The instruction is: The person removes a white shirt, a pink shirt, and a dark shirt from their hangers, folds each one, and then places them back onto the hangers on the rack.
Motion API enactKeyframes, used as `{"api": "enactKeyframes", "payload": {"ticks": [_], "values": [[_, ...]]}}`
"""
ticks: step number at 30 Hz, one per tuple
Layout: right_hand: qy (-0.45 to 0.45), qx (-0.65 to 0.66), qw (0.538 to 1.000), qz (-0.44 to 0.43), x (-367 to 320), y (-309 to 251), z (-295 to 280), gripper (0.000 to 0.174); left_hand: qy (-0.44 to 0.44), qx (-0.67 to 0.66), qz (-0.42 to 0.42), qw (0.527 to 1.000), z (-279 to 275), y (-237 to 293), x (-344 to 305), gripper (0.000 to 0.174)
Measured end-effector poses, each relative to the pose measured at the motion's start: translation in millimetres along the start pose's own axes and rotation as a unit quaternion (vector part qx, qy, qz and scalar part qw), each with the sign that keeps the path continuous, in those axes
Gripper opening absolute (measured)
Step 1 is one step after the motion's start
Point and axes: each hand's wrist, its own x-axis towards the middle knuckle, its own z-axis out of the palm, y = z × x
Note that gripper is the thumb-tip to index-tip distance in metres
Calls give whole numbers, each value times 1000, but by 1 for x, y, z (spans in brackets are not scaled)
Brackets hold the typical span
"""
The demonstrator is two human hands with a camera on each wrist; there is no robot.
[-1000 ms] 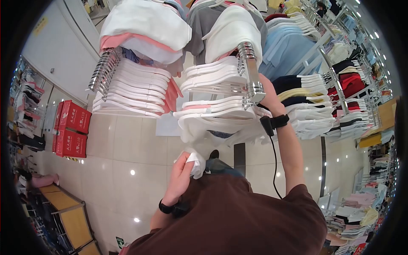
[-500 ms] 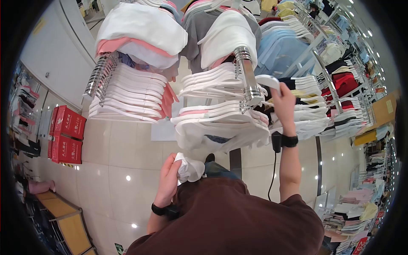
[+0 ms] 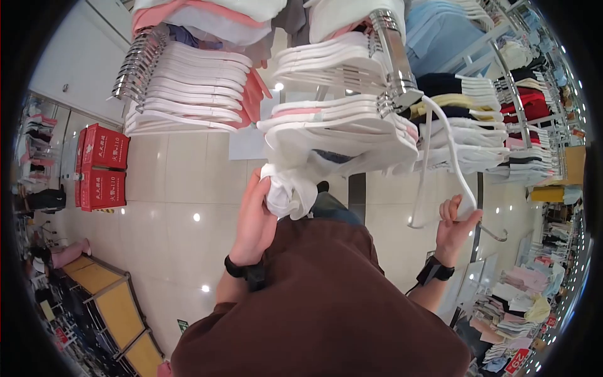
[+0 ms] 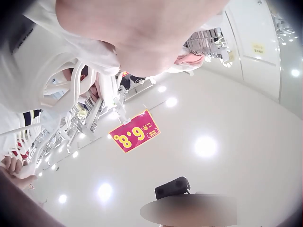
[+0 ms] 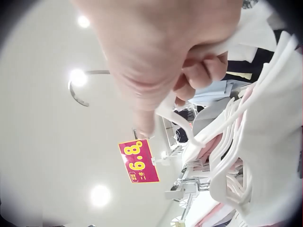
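Left hand: here's the bare left hand (image 3: 256,217), well to the left of the curved white hanger (image 3: 456,166), its thumb and fingers closed in a grip.
Left arm: the bare left forearm (image 3: 231,290) comes up from below, left of the hanger, elbow bent.
Right hand: and out at the hanger's lower end, near the hook, the bare right hand (image 3: 455,234) grips it, fingers curled round, thumb stretched toward the hook.
Right arm: the bare right forearm (image 3: 428,294) angles up and outward beneath the hanger.
Arms together: spread apart, both hands raised, right one at the hanger!
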Motion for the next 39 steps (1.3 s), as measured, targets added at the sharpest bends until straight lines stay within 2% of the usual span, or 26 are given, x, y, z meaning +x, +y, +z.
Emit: {"api": "enactKeyframes", "payload": {"ticks": [2,3,5,6,7,9,10,13,15,16,17,18,20,21,25,27,28,30,31,32,35,37,38,39], "values": [[-74,67,995,-18,-9,-7,34,82,-11,8,-11,1000,10,1,3,31],[-65,67,995,-20,-12,-2,46,82,-16,15,-17,1000,13,-1,4,31],[-39,117,991,59,-23,10,92,80,-22,21,-30,999,21,-4,7,30],[-90,130,984,85,-23,15,114,79,-27,28,-36,999,25,-6,7,30],[-78,204,970,106,-23,29,132,79,-37,22,-39,998,28,-8,6,30],[-192,251,946,71,-11,20,175,80,-48,23,-45,998,34,-12,3,30],[-188,255,946,69,-7,17,188,80,-39,7,-34,999,39,-13,-1,31],[-263,281,922,32,0,22,216,86,-25,-15,-4,1000,47,0,-17,33],[-244,290,924,51,-8,42,227,87,-21,-23,19,999,44,6,-27,35],[-221,296,927,68,-10,52,229,87,-48,-40,31,998,37,10,-33,40],[-283,268,919,63,-4,62,222,85,-76,-55,44,995,30,15,-36,46],[-289,268,917,66,-1,66,215,85,-73,-57,50,994,21,19,-39,46],[-284,105,953,21,4,71,204,82,-142,-63,136,978,4,27,-45,49],[-301,107,947,30,8,72,198,81,-141,-88,143,976,1,32,-47,48],[-332,74,939,40,18,75,177,80,-82,-112,134,981,-4,33,-44,49],[-324,113,937,61,10,79,184,79,-40,-144,83,985,4,24,-43,50],[-310,148,935,81,6,82,188,79,-35,-144,88,985,10,22,-44,50],[-309,189,926,104,2,90,198,77,-48,-181,3,982,23,18,-43,49],[-296,205,923,133,3,97,200,77,-78,-217,-10,973,25,17,-42,52],[-282,222,919,161,4,102,201,78,-76,-216,-7,973,25,18,-44,52],[-298,194,921,161,15,107,187,71,-104,-237,2,966,30,25,-49,57],[-312,183,919,157,24,113,169,64,-133,-208,77,966,28,32,-52,52],[-273,174,932,166,24,114,159,61,-130,-206,81,966,22,32,-51,52],[-266,132,946,131,26,111,149,62,-143,-170,114,968,13,30,-47,52]]}}
